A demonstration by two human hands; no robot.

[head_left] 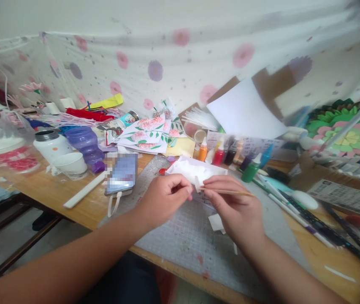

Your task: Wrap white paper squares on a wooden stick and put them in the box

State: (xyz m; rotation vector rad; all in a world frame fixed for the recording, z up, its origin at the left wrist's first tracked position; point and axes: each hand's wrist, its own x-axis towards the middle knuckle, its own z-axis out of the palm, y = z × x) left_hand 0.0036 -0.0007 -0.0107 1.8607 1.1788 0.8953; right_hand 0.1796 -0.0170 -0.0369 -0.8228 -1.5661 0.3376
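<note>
My left hand [163, 198] is closed in a pinch just left of a small white paper strip [197, 184], its fingertips at the strip. My right hand [233, 207] pinches a thin wooden stick [230, 192] that points right, its near end meeting the paper strip. Both hands hover over a grey gridded cutting mat [186, 236] on the wooden table [56, 190]. Behind the hands lies a white paper tray [195, 169]. A small white paper scrap [216, 221] lies on the mat below my right hand.
Small paint bottles [219, 154] stand behind the tray. A phone [121, 175], a paper cup [71, 165], a white jar [50, 145] and a purple bottle [86, 145] sit left. Flower cards [150, 133] lie further back. Pens and brushes [309, 211] crowd the right.
</note>
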